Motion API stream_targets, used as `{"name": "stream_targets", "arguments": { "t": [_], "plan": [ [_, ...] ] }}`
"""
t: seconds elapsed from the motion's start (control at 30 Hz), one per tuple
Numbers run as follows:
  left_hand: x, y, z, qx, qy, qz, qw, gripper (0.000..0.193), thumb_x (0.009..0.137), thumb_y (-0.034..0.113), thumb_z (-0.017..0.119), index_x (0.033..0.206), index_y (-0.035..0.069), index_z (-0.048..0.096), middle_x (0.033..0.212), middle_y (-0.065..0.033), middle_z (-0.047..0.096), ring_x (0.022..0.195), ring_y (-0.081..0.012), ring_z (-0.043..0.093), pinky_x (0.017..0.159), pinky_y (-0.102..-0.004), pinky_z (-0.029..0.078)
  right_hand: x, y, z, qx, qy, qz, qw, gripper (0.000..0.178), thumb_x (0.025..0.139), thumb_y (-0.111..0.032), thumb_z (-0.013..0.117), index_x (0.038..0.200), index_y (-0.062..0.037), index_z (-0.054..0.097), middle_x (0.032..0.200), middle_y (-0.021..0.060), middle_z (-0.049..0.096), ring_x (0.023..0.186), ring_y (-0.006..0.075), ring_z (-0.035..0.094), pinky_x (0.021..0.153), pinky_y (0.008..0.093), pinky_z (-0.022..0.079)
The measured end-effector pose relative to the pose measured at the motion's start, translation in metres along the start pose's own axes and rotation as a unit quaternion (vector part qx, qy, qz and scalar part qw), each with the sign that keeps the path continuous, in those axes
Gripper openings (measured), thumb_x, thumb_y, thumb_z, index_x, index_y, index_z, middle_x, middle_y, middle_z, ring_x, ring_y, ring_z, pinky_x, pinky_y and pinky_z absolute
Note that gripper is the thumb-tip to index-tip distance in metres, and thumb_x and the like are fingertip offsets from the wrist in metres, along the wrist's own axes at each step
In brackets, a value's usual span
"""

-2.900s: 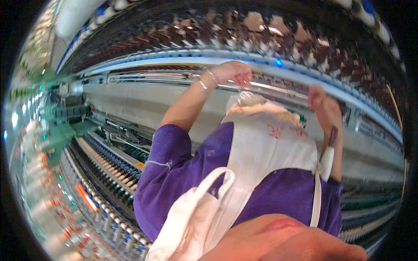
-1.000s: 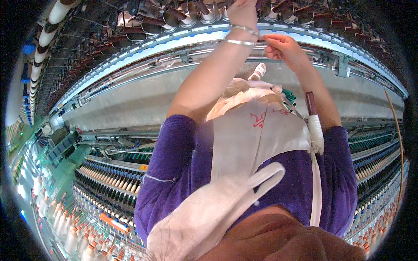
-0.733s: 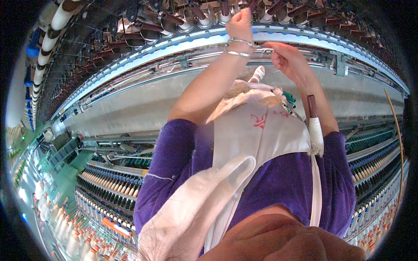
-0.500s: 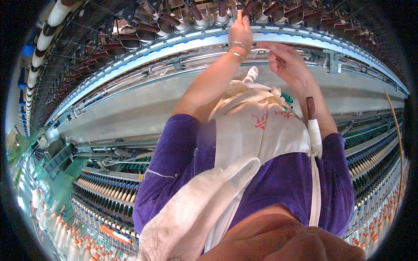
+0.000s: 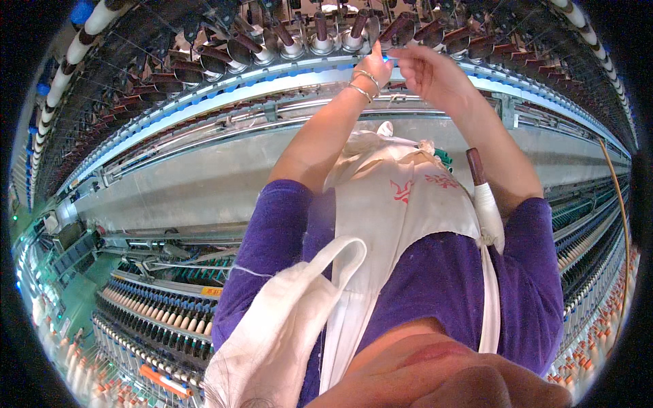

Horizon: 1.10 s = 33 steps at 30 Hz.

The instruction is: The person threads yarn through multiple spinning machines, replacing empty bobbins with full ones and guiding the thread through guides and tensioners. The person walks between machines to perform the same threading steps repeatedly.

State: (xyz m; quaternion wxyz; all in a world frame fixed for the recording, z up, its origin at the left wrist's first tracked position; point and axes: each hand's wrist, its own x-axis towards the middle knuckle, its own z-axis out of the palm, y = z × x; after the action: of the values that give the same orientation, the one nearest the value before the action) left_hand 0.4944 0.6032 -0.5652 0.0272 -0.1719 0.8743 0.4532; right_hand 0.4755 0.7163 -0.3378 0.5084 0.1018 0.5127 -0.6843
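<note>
Your left hand is at top centre, fingers raised by the base of a tilted brown bobbin; can't tell if it's gripping or just near. Your right hand comes in right beside it, fingers part-curled, tips blurred near the left hand's; can't tell if anything's pinched. Risks, as I judge them: hardware is packed tight there, so a sideways slip could knock the neighbouring bobbin. Bangles on your left wrist could catch yarn or an edge if that wrist dips toward the pale rail. A yarn-wound bobbin sits at the apron strap, right of centre, near your right forearm; an inward swing could bump it loose. Loose thread at your left sleeve might snag too. Surface: the rail bends across the upper frame, bobbin row above, metal bars and a grey panel below. Room: another machine lower left with pale bobbins, an orange cylinder alongside; greenish floor at left; orange-topped spools, blurry, lower right; thin cane down the right edge.
</note>
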Motion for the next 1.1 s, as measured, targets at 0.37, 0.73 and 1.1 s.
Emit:
{"name": "stream_targets", "arguments": {
  "t": [0.37, 0.73, 1.1],
  "plan": [
    [-0.035, 0.095, -0.047, -0.532, -0.026, -0.135, 0.836, 0.025, 0.093, 0.022, 0.054, 0.107, 0.004, 0.062, 0.088, -0.0087, 0.069, 0.077, -0.0153, 0.063, 0.067, -0.0293, 0.049, 0.023, -0.056, -0.046, 0.061, -0.056, -0.144, 0.986, 0.025, 0.097, -0.026, 0.052, 0.099, -0.0033, 0.062, 0.059, -0.0073, 0.051, 0.048, 0.0015, 0.047, 0.043, 0.0160, 0.034],
    [-0.123, 0.148, -0.132, -0.775, -0.320, -0.039, 0.543, 0.023, 0.099, 0.028, 0.048, 0.105, 0.007, 0.056, 0.068, 0.0033, 0.042, 0.058, -0.0091, 0.040, 0.067, -0.0312, 0.045, 0.004, -0.024, -0.018, -0.038, 0.000, -0.127, 0.991, 0.030, 0.096, -0.027, 0.054, 0.110, -0.0006, 0.061, 0.080, 0.0010, 0.062, 0.054, 0.0013, 0.044, 0.045, 0.0147, 0.034],
    [-0.159, 0.163, -0.163, -0.434, -0.241, 0.289, 0.819, 0.018, 0.098, 0.018, 0.049, 0.094, 0.004, 0.060, 0.072, -0.0009, 0.057, 0.066, -0.0147, 0.054, 0.059, -0.0286, 0.044, -0.077, -0.158, 0.062, -0.512, 0.503, -0.592, 0.366, 0.013, 0.082, -0.022, 0.064, 0.081, -0.0096, 0.067, 0.069, 0.0132, 0.063, 0.064, 0.0312, 0.062, 0.058, 0.0397, 0.047]
  ]
}}
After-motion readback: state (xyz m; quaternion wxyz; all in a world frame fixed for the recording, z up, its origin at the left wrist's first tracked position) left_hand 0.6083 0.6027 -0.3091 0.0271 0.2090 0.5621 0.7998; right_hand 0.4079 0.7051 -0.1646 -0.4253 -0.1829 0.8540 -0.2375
